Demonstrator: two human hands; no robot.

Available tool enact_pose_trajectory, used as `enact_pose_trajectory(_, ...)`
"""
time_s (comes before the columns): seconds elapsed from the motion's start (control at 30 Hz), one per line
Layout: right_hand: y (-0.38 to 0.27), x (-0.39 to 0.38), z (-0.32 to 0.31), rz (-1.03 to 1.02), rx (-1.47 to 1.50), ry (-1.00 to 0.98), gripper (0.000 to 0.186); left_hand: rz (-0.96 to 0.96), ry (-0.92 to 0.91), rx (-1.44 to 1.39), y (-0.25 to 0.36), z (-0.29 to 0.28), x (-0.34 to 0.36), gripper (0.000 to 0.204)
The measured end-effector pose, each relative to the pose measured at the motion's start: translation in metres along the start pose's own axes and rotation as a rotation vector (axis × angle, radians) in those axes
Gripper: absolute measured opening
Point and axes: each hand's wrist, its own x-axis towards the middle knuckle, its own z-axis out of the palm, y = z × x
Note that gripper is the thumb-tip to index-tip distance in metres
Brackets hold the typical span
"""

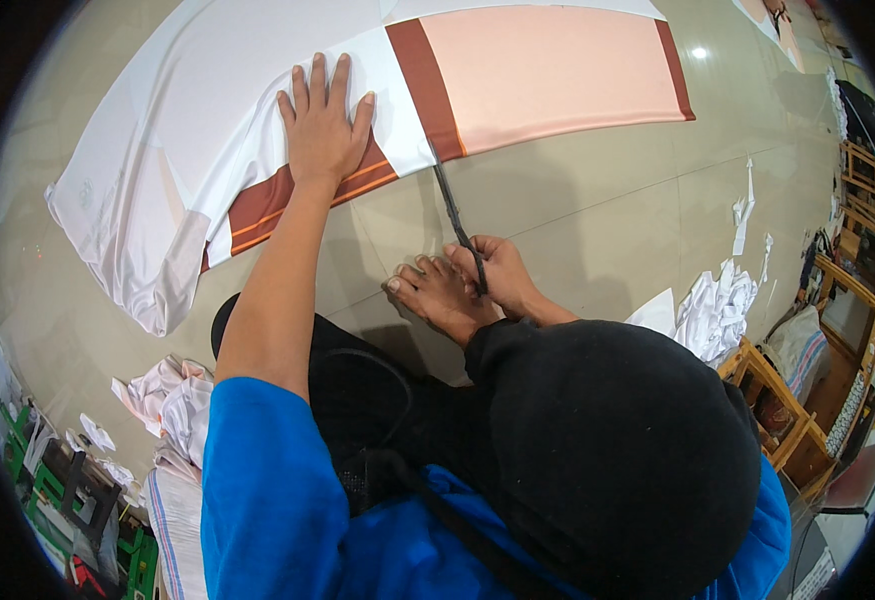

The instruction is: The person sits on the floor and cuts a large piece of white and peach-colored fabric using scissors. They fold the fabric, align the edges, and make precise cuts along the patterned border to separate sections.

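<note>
A large piece of fabric (557,72), white on the left and peach with brown bands on the right, lies spread on the tiled floor. My left hand (319,135) presses flat on its white part, fingers spread, just above a brown strip with orange lines (262,208). My right hand (505,272) grips dark scissors (447,195) by the handles, near my bare foot (439,300). The scissors' tip reaches the near edge of the fabric, where white meets a brown band. Whether the blades are apart is hard to make out.
Crumpled white cloth (717,312) lies to the right, beside wooden frames (782,400). More pale crumpled cloth (172,400) and a woven sack (175,530) are at the lower left, near green crates (137,560). Thin white scraps (744,205) lie on the floor (597,210).
</note>
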Motion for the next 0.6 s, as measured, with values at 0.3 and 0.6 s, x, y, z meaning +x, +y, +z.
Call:
enact_pose_trajectory(0.3, 0.0004, 0.0005, -0.0012, -0.005, -0.015, 0.006, 0.041, 0.014, 0.025, -0.013, -0.0005, 0.0004, -0.0003, 0.072)
enact_pose_trajectory(0.6, 0.0010, 0.0011, -0.0008, -0.014, -0.018, -0.002, 0.038, 0.003, 0.004, 0.014, -0.0004, 0.0011, -0.0001, 0.073)
